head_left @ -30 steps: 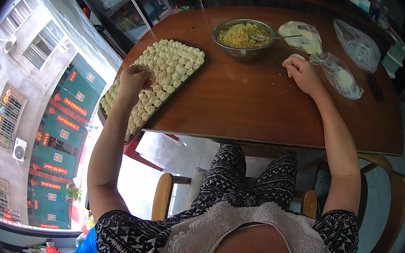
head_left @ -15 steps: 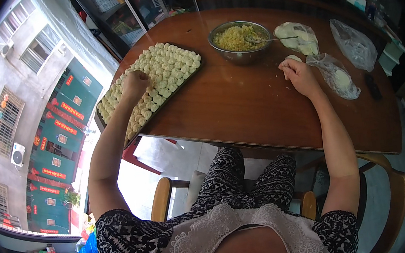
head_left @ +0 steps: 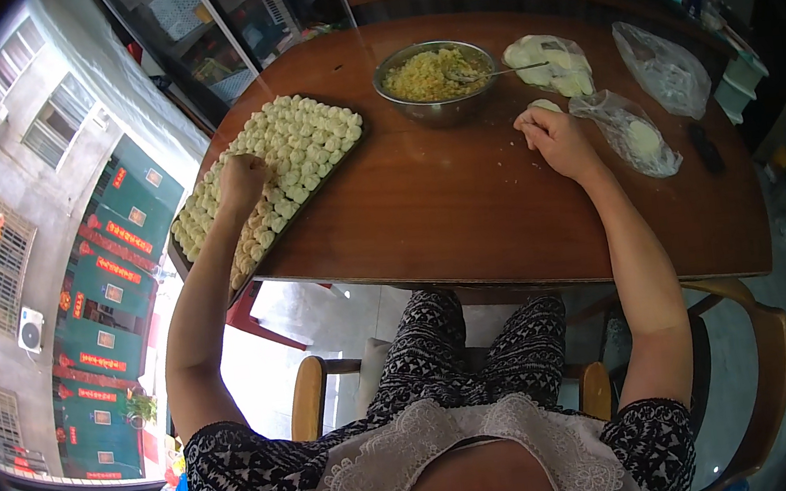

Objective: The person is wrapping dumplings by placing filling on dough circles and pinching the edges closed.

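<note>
On the left of the table lies a dark tray point(head_left: 317, 194) covered with rows of small pleated, filled dough buns point(head_left: 309, 148). My left hand point(head_left: 243, 180) is over the tray's left part, fingers curled closed and pointing down among the buns; whatever they grip is hidden. Over at the right, my right hand point(head_left: 558, 141) rests low at the table with thumb and fingers pinched together. A pale round dough wrapper point(head_left: 544, 106) shows just behind its knuckles. What lies inside the pinch cannot be made out.
A steel bowl point(head_left: 441, 110) of yellow-green chopped filling holds a metal spoon point(head_left: 523, 68). Right of it are a bag of pale dough wrappers point(head_left: 552, 67), another bag with a white round piece point(head_left: 642, 137), and a crumpled clear bag point(head_left: 664, 69). A dark object point(head_left: 705, 147) lies near the right edge.
The whole view has shifted, so the table appears farther left. Both hands keep nearly the same places beside the tray and the wrapper, still closed.
</note>
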`<state>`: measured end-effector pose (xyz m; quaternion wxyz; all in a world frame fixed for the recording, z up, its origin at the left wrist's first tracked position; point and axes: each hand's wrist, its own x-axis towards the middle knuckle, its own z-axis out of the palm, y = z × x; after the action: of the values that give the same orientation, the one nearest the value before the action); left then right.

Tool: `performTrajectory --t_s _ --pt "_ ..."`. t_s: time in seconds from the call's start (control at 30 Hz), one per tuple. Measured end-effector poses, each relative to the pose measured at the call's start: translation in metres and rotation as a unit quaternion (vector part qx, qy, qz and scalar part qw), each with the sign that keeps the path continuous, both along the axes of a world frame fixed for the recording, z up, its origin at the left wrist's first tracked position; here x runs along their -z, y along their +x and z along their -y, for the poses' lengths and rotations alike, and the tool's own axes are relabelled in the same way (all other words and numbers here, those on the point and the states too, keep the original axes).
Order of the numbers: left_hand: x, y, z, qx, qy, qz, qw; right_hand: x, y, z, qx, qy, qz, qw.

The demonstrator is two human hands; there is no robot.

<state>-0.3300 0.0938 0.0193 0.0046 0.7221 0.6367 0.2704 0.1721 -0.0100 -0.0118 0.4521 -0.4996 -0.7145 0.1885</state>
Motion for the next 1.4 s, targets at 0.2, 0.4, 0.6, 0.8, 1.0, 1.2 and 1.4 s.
performTrajectory --t_s 0.2,0.4,0.6,0.8,1.0,1.2,1.4 --pt "-0.014 0.057 0.026 0.069 0.15 -0.021 0.986 0.003 0.004 -0.001 0.005 0.004 -0.002 1.0" --pt "-0.022 0.159 0.083 0.246 0.089 0.075 0.962 0.0 0.002 0.0 0.007 0.006 0.003 1.0" --pt "-0.014 0.23 0.111 0.394 0.094 0.103 0.908 -0.001 0.005 0.001 0.009 0.02 0.004 1.0" --pt "-0.004 0.275 0.112 0.418 0.042 0.167 0.892 0.002 0.005 -0.001 0.011 0.014 -0.001 1.0" --pt "0.011 0.315 0.092 0.441 0.096 0.197 0.87 0.003 0.009 -0.003 0.026 0.025 0.017 0.999" --pt "0.023 0.319 0.085 0.41 0.078 0.224 0.881 -0.001 0.006 -0.002 0.034 0.017 0.017 0.999" --pt "0.03 0.31 0.09 0.408 0.064 0.227 0.882 -0.001 0.009 0.001 0.053 0.004 0.013 0.999"
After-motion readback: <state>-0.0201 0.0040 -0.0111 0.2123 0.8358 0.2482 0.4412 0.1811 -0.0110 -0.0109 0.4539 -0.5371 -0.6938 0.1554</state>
